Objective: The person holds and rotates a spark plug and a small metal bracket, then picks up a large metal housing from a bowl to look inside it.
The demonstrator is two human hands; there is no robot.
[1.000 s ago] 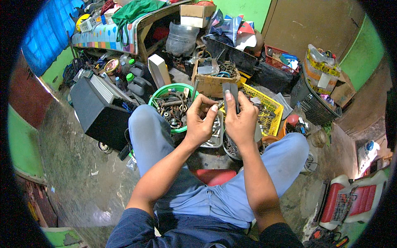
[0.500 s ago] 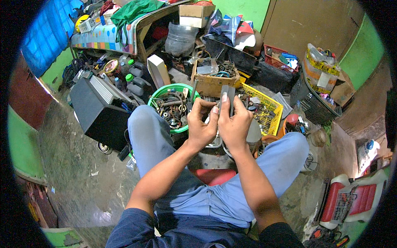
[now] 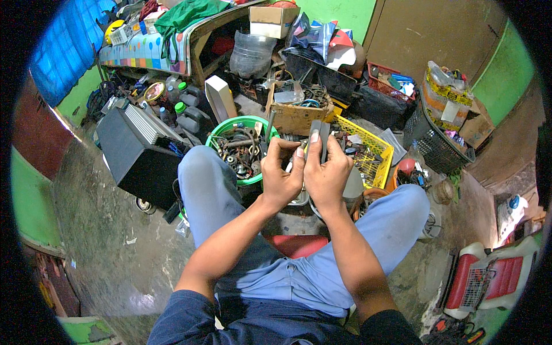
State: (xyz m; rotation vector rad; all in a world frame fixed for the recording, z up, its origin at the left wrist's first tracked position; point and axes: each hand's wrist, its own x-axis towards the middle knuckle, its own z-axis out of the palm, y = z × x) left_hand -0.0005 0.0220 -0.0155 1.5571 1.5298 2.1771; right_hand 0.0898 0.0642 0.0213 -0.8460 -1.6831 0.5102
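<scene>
Grey flat part (image 3: 318,141) upright, centre frame | we pinch it: right hand (image 3: 328,175) wrapped round, left hand (image 3: 280,175) closed beside | steady it above green basin (image 3: 221,129)

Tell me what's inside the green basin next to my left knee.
The green basin holds a heap of dark metal parts: rings, bolts, rusty fittings. Its near right side is covered by the left hand, so what lies there, and anything under the heap, cannot be seen.

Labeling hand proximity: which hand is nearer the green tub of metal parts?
Left. The left hand sits right at the edge of the green tub; the right hand is beyond it, gripping the dark flat part, closer to the yellow crate.
</scene>
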